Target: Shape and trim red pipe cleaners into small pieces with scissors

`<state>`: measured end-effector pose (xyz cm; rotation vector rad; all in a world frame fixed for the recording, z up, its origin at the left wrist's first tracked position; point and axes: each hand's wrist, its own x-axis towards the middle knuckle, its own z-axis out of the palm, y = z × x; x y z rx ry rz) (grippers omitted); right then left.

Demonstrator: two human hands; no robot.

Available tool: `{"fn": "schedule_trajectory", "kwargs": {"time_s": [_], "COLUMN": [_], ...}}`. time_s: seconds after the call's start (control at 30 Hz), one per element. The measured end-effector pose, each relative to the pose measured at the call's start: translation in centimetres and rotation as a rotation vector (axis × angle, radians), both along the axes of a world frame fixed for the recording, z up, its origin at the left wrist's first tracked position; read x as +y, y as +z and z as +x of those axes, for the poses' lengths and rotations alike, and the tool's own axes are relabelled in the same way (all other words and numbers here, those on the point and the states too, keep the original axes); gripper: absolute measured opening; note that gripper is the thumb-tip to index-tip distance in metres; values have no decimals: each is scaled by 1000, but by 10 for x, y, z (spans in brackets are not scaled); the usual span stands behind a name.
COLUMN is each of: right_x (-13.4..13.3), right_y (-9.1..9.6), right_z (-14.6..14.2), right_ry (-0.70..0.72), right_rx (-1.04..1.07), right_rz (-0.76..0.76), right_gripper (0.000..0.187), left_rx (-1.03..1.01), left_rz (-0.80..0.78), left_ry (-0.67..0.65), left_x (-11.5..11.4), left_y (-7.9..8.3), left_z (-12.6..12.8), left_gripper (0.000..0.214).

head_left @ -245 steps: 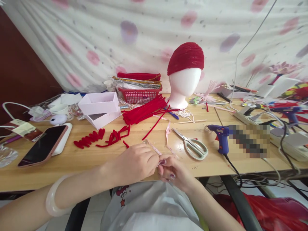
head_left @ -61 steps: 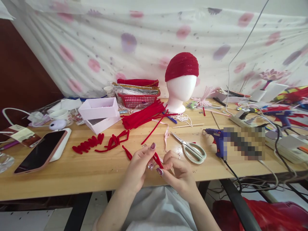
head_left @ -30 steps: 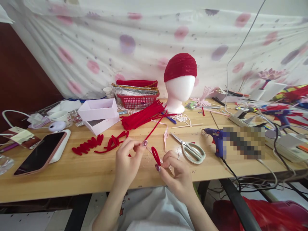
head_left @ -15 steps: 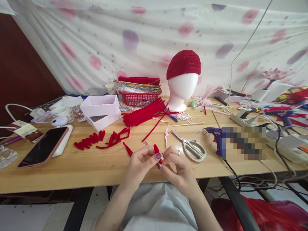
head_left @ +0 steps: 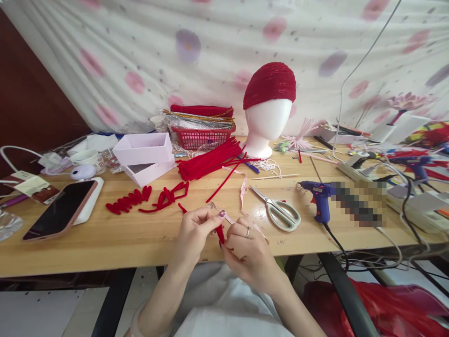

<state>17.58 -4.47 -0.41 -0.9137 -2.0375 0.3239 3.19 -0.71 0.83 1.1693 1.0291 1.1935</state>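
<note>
My left hand (head_left: 194, 234) and my right hand (head_left: 247, 255) meet at the table's front edge, both pinching a short red pipe cleaner piece (head_left: 220, 233) held between them. A pink measuring tape (head_left: 242, 191) runs under my fingers. Folded red pipe cleaner petals (head_left: 129, 201) and looped pieces (head_left: 168, 197) lie to the left of my hands. A pile of straight red pipe cleaners (head_left: 210, 161) lies behind them.
Scissors (head_left: 280, 211) and a blue glue gun (head_left: 321, 196) lie right of my hands. A phone (head_left: 59, 210), white boxes (head_left: 143, 157), a red basket (head_left: 203, 135) and a foam head with a red cap (head_left: 268, 107) stand further back. Cables and a power strip (head_left: 386, 182) crowd the right.
The red piece has gone from an upright loop held up between my fingers to a short folded piece pinched low at the table edge. My right hand has turned knuckles up.
</note>
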Motion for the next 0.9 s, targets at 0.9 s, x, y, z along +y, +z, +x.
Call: {"fn": "schedule_trajectory", "kwargs": {"time_s": [0.9], "right_x": [-4], "right_y": [-8], "right_z": [1], "right_ry": [100], "right_rx": [188], "right_rz": [103], "right_gripper": [21], "left_rx": [24], "left_rz": [-188], "left_ry": [-84], "left_x": [-3], "left_y": [-14], "left_z": [4], "left_gripper": [45]}}
